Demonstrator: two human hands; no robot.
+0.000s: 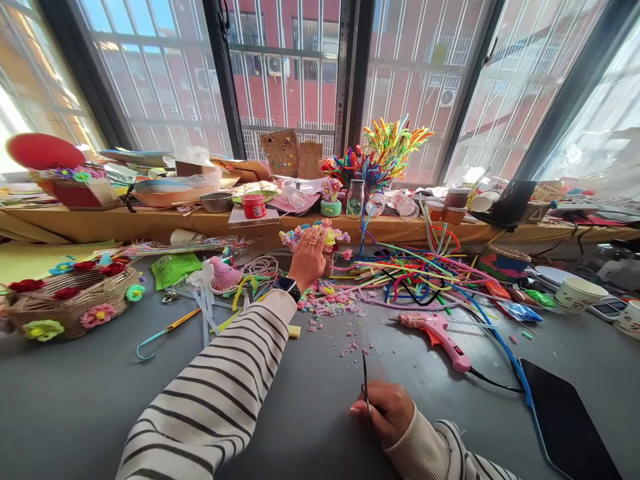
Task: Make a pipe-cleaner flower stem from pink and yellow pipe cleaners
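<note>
My left hand (pixel 309 257) reaches forward over a small pot of pastel pipe-cleaner flowers (pixel 338 235). Its fingers lie stretched out across the flowers, touching them, and the palm side is hidden. Near the front of the table, my right hand (pixel 387 407) is closed around a pair of dark scissors (pixel 365 377), seen nearly edge-on with the tip pointing up and away. Pink and yellow fuzzy clippings (pixel 330 301) are scattered between the two hands. A pink glue gun (pixel 436 333) lies on its side beyond my right hand.
Loose pipe cleaners (pixel 400 273) are heaped at the back right, and a black phone (pixel 565 413) lies at right. A twine basket with flowers (pixel 100 300) stands at left, near a crochet-like blue and orange tool (pixel 165 331). Jars and bowls crowd the ledge (pixel 200 219).
</note>
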